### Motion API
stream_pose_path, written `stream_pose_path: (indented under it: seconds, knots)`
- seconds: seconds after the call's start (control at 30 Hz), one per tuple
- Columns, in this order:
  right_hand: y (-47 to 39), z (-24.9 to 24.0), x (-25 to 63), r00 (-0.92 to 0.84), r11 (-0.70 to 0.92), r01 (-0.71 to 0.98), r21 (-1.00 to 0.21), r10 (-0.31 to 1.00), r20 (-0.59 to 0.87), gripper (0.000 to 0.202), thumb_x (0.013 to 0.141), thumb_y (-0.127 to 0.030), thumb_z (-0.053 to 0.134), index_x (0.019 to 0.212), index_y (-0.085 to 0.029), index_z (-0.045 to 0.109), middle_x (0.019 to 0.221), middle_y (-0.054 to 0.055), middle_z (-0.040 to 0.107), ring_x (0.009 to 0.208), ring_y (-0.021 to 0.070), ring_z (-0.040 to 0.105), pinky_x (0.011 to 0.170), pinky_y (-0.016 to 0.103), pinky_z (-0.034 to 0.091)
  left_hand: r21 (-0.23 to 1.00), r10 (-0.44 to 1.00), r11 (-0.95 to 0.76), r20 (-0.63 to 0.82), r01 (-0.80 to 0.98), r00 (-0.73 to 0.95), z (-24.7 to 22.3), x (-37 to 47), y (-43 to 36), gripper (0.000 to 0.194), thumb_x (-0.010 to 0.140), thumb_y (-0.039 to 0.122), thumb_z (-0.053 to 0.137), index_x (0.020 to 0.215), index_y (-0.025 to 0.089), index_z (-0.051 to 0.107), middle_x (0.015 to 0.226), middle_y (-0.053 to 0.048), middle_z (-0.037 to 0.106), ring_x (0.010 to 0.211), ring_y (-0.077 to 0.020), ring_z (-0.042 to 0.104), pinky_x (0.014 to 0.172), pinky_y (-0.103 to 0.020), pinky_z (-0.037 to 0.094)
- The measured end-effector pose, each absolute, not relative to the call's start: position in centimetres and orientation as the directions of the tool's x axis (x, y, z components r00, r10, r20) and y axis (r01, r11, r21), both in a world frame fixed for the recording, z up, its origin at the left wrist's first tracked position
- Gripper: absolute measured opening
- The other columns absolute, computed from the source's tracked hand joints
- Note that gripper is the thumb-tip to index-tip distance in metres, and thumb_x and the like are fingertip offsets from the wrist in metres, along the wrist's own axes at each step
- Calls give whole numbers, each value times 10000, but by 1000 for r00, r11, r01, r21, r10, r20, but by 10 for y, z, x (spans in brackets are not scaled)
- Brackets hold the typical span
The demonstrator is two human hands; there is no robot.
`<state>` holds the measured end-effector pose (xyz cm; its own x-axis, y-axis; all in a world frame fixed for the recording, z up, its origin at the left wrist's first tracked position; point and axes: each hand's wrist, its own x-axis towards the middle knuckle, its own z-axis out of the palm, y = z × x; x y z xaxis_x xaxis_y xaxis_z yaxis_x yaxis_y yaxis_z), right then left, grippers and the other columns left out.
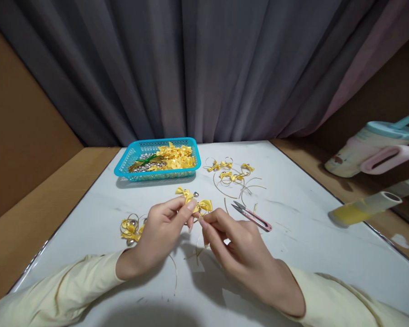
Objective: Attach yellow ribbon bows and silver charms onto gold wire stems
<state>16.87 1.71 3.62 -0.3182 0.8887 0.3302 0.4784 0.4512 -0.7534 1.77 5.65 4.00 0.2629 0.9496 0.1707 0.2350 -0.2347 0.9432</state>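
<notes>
Between the thumb and fingers of my left hand [168, 220] is a yellow satin bow [204, 205]. A second bow loop [184, 193] and a small silver bell [196, 194] show just beyond those fingers. My right hand [238, 250] is closed in a pinch right below the bow, its fingertips touching or nearly touching the left ones. Whatever it pinches is too small to make out. Thread snips [252, 216] with pink handles lie to the right of my right hand. Left of my left hand rests a cluster of yellow bows [131, 229] with bells and cord loops.
A blue basket [157, 177] at the back left holds yellow bows, silver bells and a green-tied bundle. Several bows on gold cord [230, 176] lie at the back, with cord scraps around. On the right are a tumbler [351, 154] and a tape roll [364, 209].
</notes>
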Motion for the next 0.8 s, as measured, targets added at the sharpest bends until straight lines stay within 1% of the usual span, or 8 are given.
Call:
stream_pose_path:
  seconds: [0.07,0.13,0.3,0.37,0.47,0.63,0.7,0.8]
  knots:
    - [17,34,168,-311,464,476,-747,883,350,134,904,-146,382,786,-186,433,615,-33,529,468,74,445,466,202,329,954,955,-203,144,219,257,41,19,56,344,829,298,470,509,180,427,522,27,487,512,-96,473,518,-187,402]
    - [17,33,167,-310,479,479,-736,876,369,127,904,-137,381,804,-180,446,610,-34,516,470,74,442,462,201,327,962,959,-176,120,210,256,42,19,56,348,834,307,466,514,179,416,522,31,461,506,-93,448,515,-189,391]
    - [17,29,165,-300,544,502,-672,839,455,117,883,-97,395,816,-160,466,567,-55,416,422,65,341,408,201,271,987,964,-83,44,138,261,38,20,54,346,862,332,465,559,169,421,563,33,435,561,-96,433,556,-193,374]
    - [17,28,164,-292,546,504,-669,837,463,118,885,-92,394,812,-155,462,571,-54,411,421,61,332,405,198,270,994,964,-51,22,102,264,35,20,54,335,862,339,473,579,167,428,589,29,444,594,-101,444,585,-199,377]
    - [17,28,164,-279,539,512,-669,841,464,125,885,-86,391,807,-158,457,563,-57,397,417,61,320,398,196,264,994,964,-29,1,101,266,32,22,53,312,854,354,477,607,167,446,599,26,426,598,-108,431,587,-211,374]
    - [18,26,164,-273,539,519,-663,840,469,116,889,-98,395,819,-167,456,562,-53,437,408,62,340,401,195,273,988,967,-51,12,147,256,32,25,52,308,846,385,471,621,177,436,593,32,365,568,-110,372,539,-215,352]
    - [19,26,164,-266,538,524,-660,840,473,109,896,-111,394,835,-168,463,576,-45,468,417,65,377,415,196,292,981,968,-92,48,171,246,33,25,52,313,845,382,460,608,181,423,580,33,359,551,-108,367,514,-214,345]
    - [18,29,165,-274,499,526,-689,866,418,91,917,-150,381,890,-172,465,605,-33,512,450,78,451,442,198,336,964,966,-169,121,205,230,36,23,52,316,840,359,451,580,188,395,546,39,350,513,-103,366,472,-206,338]
